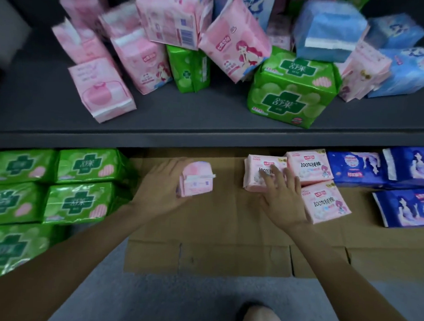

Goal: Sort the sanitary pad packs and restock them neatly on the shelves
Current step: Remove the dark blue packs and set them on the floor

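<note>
- Left hand (161,182) grips a small pink pack (196,179) over the cardboard sheet (218,223), near its middle.
- Right hand (283,199), fingers spread wide, rests on another pink pack (258,171) lying on the cardboard — just right of the first.

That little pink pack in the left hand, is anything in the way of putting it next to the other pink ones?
Nothing visible. The left hand holds the small pink plastic pack, and only bare brown cardboard lies between it and the pink square pack under the right hand.
</note>
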